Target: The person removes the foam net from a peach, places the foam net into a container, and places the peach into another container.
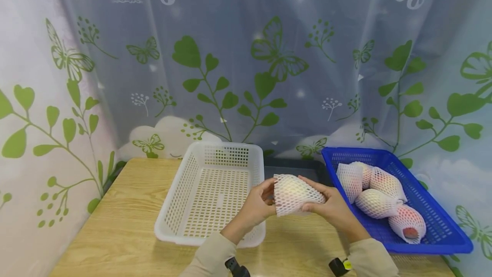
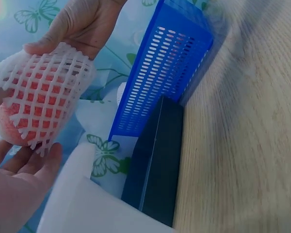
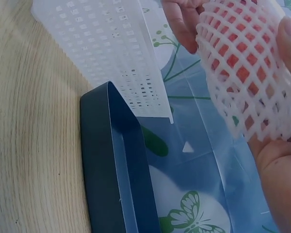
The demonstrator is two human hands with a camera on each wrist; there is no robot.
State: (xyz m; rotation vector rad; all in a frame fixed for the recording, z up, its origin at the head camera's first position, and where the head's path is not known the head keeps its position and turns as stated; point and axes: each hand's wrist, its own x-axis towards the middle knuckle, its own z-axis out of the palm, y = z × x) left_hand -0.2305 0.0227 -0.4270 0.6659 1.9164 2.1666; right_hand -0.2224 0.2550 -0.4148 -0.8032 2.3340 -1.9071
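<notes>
Both hands hold one red and pale fruit in a white foam net (image 1: 296,195) above the table, between two baskets. At its left end is my left hand (image 1: 254,205), fingers curled at the fruit beside the net's open edge. My right hand (image 1: 335,209) grips the other end, thumb in front and fingers behind. In the left wrist view, bare fruit (image 2: 13,127) peeks out of the net's opening near the left fingers. The right wrist view shows red skin through the stretched mesh (image 3: 242,63).
A white plastic basket (image 1: 158,228) stands on the wooden table (image 1: 103,221) at left, nothing in it. On the right, a blue basket (image 1: 442,213) holds several netted fruits (image 1: 376,203). Between them at the back is a dark tray (image 2: 169,155). A printed curtain (image 1: 238,54) hangs behind.
</notes>
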